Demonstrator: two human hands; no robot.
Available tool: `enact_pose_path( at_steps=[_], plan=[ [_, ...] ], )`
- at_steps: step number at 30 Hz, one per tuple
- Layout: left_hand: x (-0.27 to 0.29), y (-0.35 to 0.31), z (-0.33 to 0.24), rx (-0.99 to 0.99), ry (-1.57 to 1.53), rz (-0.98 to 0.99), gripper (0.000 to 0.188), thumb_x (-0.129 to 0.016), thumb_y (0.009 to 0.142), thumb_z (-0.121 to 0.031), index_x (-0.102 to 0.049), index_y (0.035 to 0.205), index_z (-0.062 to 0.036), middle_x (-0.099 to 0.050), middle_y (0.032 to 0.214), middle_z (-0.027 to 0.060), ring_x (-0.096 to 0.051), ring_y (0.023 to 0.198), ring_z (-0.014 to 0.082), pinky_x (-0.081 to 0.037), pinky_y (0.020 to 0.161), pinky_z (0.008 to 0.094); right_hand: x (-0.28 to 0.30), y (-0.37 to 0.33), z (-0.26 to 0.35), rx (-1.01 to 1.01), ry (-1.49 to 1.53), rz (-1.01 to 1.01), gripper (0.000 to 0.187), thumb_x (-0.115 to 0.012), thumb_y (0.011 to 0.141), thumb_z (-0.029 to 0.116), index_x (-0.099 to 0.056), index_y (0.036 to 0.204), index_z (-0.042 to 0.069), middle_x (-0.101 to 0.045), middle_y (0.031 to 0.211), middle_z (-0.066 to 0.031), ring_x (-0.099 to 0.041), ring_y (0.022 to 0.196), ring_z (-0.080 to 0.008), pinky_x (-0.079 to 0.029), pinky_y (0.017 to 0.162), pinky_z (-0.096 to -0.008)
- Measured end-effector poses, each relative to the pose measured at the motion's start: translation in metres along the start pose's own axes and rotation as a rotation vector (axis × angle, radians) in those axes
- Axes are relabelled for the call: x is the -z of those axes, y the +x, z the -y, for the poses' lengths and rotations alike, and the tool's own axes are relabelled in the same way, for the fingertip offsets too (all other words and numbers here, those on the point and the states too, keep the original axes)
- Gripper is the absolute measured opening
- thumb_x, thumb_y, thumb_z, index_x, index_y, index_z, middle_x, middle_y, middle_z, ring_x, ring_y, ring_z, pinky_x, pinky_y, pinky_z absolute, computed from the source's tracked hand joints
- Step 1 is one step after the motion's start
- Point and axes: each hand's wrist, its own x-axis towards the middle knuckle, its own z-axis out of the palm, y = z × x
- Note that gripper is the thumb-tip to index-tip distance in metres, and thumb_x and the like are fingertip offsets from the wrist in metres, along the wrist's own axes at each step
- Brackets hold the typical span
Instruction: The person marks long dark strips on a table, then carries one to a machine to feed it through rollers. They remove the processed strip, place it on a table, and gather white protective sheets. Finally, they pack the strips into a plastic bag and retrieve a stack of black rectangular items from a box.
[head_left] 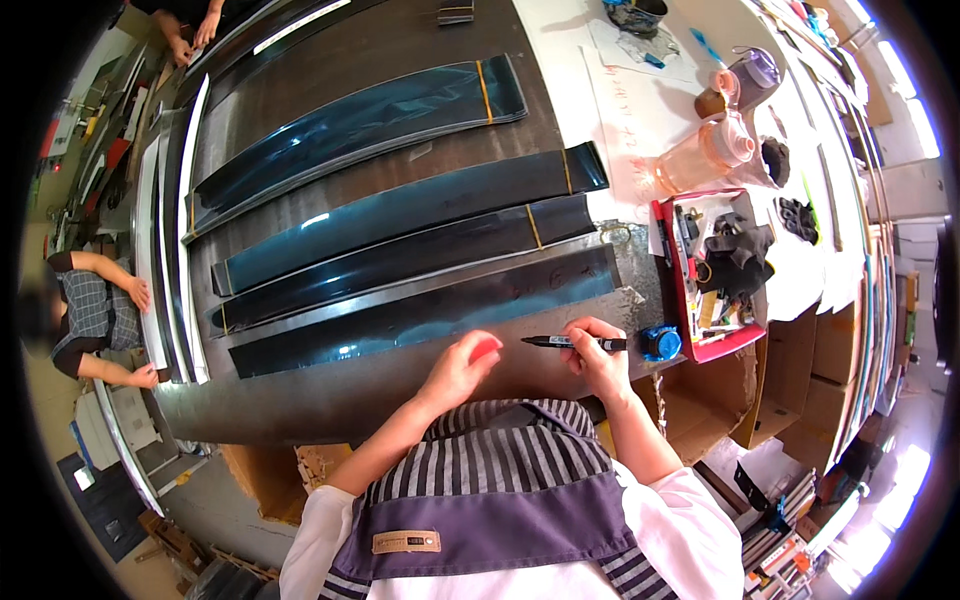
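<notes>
My right hand (pixel 597 362) grips a black marker pen (pixel 560 342), its bare tip pointing left. Close beside it, my left hand (pixel 458 372) is raised with the fingers curled together. A small red patch (pixel 485 346) shows at those fingers; whether it is a held thing I cannot make out. Just beyond both hands lies a long dark strip (pixel 400 325) with a shiny blue film and faint handwriting near its right end. Farther off rest several stacks of similar strips, among them a blue-black stack (pixel 400 215) bound with yellow bands.
A red-edged box (pixel 740 345) of gloves and small tools stands right, beside a blue tape roll (pixel 660 343). Beyond are a pink bottle (pixel 705 155) and a purple-lidded bottle (pixel 755 72). One person (pixel 100 310) works at the left edge; another person's hands (pixel 195 38) show far left.
</notes>
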Motion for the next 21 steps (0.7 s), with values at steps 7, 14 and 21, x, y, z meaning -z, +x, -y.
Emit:
enact_pose_path(
  at_steps=[7, 14, 21],
  plan=[
    [-0.005, -0.020, -0.029, -0.054, 0.059, 0.087, 0.023, -0.063, 0.088, -0.014, -0.064, 0.109, -0.0034, -0.062, 0.077, 0.0044, -0.056, 0.061, 0.0083, -0.047, 0.056, 0.0249, -0.012, -0.012, -0.004, -0.056, -0.054, 0.103, 0.019, -0.059, 0.089, 0.019, -0.065, 0.086, 0.001, -0.062, 0.064, -0.0029, -0.052, 0.052, -0.0051, -0.040, 0.047, -0.0191],
    [-0.013, -0.033, -0.027, -0.355, 0.292, 0.119, 0.020, -0.064, 0.083, -0.009, -0.060, 0.100, -0.0001, -0.063, 0.087, 0.0166, -0.063, 0.077, 0.0331, -0.050, 0.066, 0.0373, -0.019, -0.029, -0.010, -0.120, -0.066, 0.217, 0.018, -0.057, 0.090, 0.018, -0.064, 0.086, 0.002, -0.062, 0.065, -0.0029, -0.052, 0.052, -0.0054, -0.040, 0.047, -0.0181],
    [-0.014, -0.041, -0.042, -0.643, 0.663, -0.058, 0.017, -0.065, 0.078, -0.003, -0.054, 0.092, -0.0026, -0.056, 0.075, 0.0116, -0.060, 0.068, 0.0305, -0.049, 0.058, 0.0389, -0.031, -0.038, -0.029, -0.197, 0.296, 0.146, 0.019, -0.054, 0.091, 0.019, -0.061, 0.086, 0.002, -0.063, 0.066, -0.0083, -0.055, 0.050, -0.0119, -0.043, 0.046, -0.0243]
  ],
)
